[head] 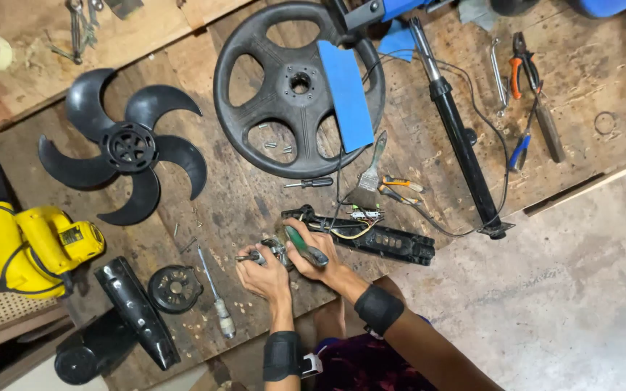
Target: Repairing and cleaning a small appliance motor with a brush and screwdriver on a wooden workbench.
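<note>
Left hand (262,274) covers most of a small metal part (273,250); too small to tell what it is. Right hand (314,255) hides the middle of a green-handled tool (306,247), tip not visible. Blue object (603,6) cut off by top edge, also the metal tools (81,22) at top left. Black fan housing (99,347) partly cut off at the bottom. Yellow power tool (34,250): nose runs to the left edge. Screws (277,146) inside the black round base (298,87) too small to tell apart. Blue sheet (345,94) hides part of that base.
</note>
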